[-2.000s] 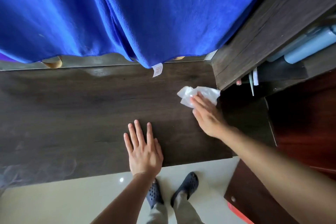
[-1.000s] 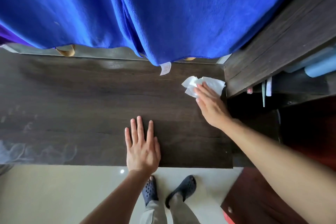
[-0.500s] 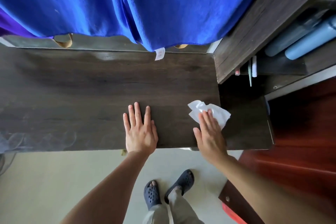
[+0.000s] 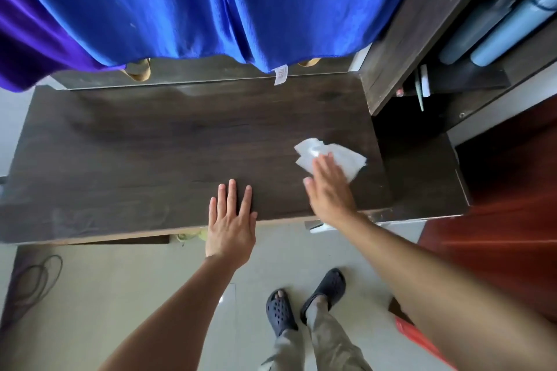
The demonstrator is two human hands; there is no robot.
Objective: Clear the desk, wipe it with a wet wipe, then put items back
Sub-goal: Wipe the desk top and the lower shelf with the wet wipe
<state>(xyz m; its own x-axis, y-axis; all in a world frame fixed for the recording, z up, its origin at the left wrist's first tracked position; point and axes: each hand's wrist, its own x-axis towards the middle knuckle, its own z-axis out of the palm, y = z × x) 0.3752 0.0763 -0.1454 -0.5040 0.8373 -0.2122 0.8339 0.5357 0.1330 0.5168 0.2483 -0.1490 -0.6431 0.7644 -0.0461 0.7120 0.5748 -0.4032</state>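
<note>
A dark wood desk fills the middle of the view, its top bare. A crumpled white wet wipe lies near the desk's right end. My right hand presses flat on the wipe, fingers stretched over its near part. My left hand rests palm down on the desk's front edge, fingers apart, holding nothing.
A blue cloth hangs over the desk's far edge, with a purple cloth at the left. A dark shelf unit with pale blue cylinders stands to the right. Cables lie on the floor at the left. My feet in dark clogs stand below.
My right hand has dragged the wipe from the far right corner toward the front edge, then slightly back. My left hand has stayed flat at the front edge.
</note>
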